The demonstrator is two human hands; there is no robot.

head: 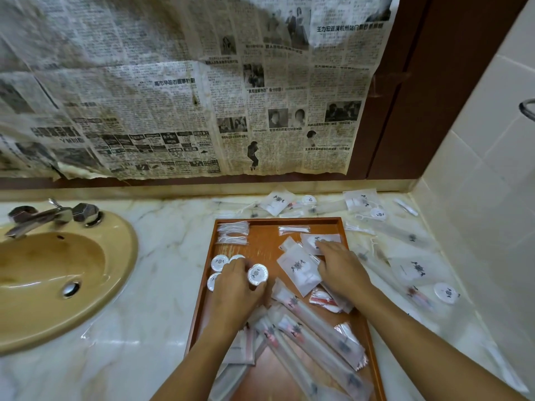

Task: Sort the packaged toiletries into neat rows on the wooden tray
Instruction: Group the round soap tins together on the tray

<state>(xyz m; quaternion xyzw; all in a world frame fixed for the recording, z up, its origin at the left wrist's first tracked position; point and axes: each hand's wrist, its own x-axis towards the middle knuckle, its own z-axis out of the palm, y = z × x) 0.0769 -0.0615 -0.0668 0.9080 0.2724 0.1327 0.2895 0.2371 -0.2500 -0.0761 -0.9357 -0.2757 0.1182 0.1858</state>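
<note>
The wooden tray (341, 224) lay on the marble tabletop (162, 285), just to the right of the tan sink (52, 273). The left hand (234, 290) hovered over the tray's left half, its fingers (241, 266) curled round a round white capped container (257, 274). Three more round containers (219, 262) sat beside that hand, grouped toward the tray's left rim. At the tray's far left corner lay clear packets of thin white sticks (233, 233), and a similar packet (293, 229) lay near the far rim. The right hand (341, 270) rested palm down over the tray's right half, fingers spread and fairly straight, touching a flat white sachet (317, 241); a larger sachet with a dark emblem (298, 270) lay just beside it. Long wrapped toothbrush packs (312, 322) lay jumbled across the tray's near half. Off the tray, beyond its far rim and right rim, more packaged toiletries (411, 270) lay scattered. Newspaper (202, 82) covered the wall behind the tray.
</note>
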